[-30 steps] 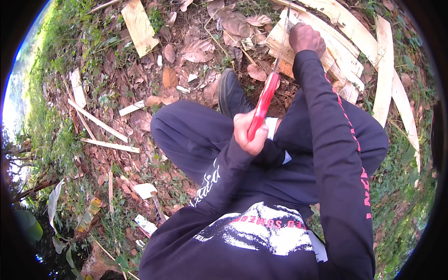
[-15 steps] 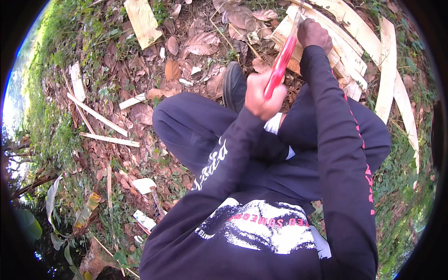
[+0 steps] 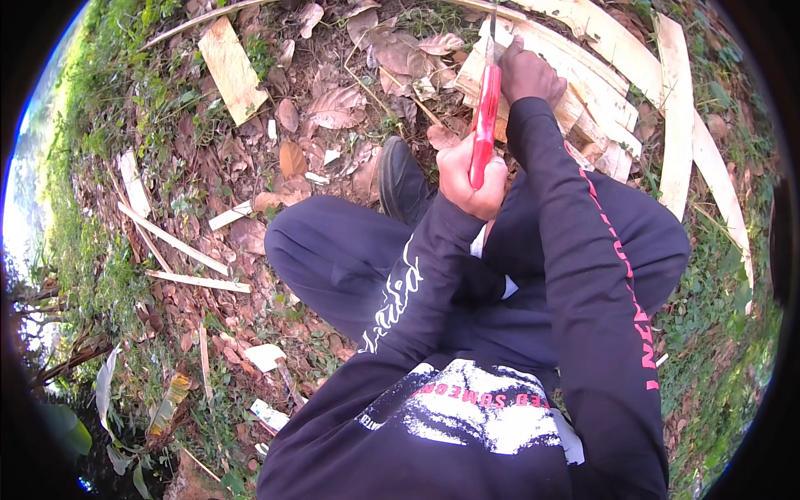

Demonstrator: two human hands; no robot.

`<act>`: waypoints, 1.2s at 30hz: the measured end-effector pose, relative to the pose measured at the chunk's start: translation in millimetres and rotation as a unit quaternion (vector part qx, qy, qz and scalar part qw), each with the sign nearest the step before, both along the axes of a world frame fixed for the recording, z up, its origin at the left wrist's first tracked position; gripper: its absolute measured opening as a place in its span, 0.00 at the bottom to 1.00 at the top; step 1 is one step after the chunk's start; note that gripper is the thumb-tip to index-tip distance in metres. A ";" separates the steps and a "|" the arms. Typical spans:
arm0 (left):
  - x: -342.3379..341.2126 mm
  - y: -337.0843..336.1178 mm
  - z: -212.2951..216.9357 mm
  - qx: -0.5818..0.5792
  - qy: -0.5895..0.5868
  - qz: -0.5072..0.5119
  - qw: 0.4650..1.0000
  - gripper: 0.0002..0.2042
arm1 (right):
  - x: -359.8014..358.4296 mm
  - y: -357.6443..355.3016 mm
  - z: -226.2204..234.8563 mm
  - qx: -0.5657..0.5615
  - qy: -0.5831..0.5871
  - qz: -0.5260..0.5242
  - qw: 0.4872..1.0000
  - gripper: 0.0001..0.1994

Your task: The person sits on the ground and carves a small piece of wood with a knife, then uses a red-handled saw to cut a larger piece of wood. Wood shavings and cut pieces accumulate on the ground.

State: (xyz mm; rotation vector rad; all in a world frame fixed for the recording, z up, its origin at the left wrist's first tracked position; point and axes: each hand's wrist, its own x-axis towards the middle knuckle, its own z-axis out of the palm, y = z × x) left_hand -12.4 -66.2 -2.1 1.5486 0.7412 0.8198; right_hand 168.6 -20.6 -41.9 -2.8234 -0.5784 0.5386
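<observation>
My left hand (image 3: 473,179) is wrapped round the red handle of a handsaw (image 3: 487,108). Its narrow metal blade points away from me, and the tip runs up to the picture's top edge. Beside the blade, my right hand (image 3: 533,77) is closed over a stack of pale wooden slats (image 3: 596,100), pressing on their left end. The blade stands upright in the picture against this end; whether it cuts into a slat I cannot tell. Some of my right fingers are hidden under the hand.
Long pale strips, one a board (image 3: 677,117), lie at the far right. A short wooden board (image 3: 232,71) lies far left, with thin offcuts (image 3: 175,242) nearer. My crossed legs (image 3: 350,250) are close below the stack. Dry leaves (image 3: 337,107) and grass cover the ground.
In the picture, the saw handle has become more upright. The wood, my right hand and the ground have shifted left together as the view turned.
</observation>
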 end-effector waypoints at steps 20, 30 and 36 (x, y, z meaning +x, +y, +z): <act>-44.8 -9.3 14.0 0.002 0.023 -0.023 0.999 0.14 | -3.7 6.3 -11.9 0.031 -0.113 -0.023 0.993 0.27; -82.4 -47.6 10.8 -0.040 0.005 -0.016 0.999 0.23 | 3.8 4.4 -4.2 0.028 -0.069 -0.005 0.997 0.31; -0.2 19.4 9.5 -0.036 0.006 0.001 0.999 0.05 | -2.5 7.6 1.9 0.051 -0.075 -0.021 0.996 0.29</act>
